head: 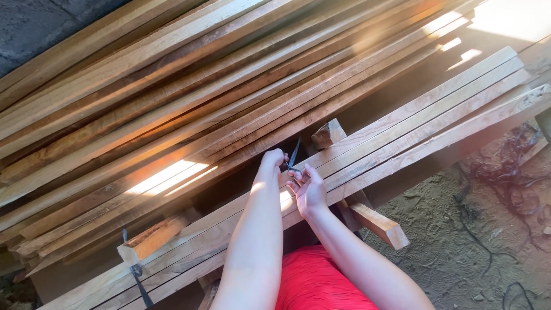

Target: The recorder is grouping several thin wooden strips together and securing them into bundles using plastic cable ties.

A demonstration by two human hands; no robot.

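Apparently both hands met over the planks [436, 123], the left hand [272, 161] pinching a thin dark strap [294, 154], the right hand [308, 189] half-open beside it; a steady, taut grip seemed wise.

Planks [402, 135] on a crosspiece [367, 215].
A lumber stack [172, 97] lies behind; both hands meet over the planks.

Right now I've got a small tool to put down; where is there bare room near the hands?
The near row of planks is bare right of the right hand, and left of the left hand toward the short block. The big stack lies uneven; both hands crowd a thin dark strap.
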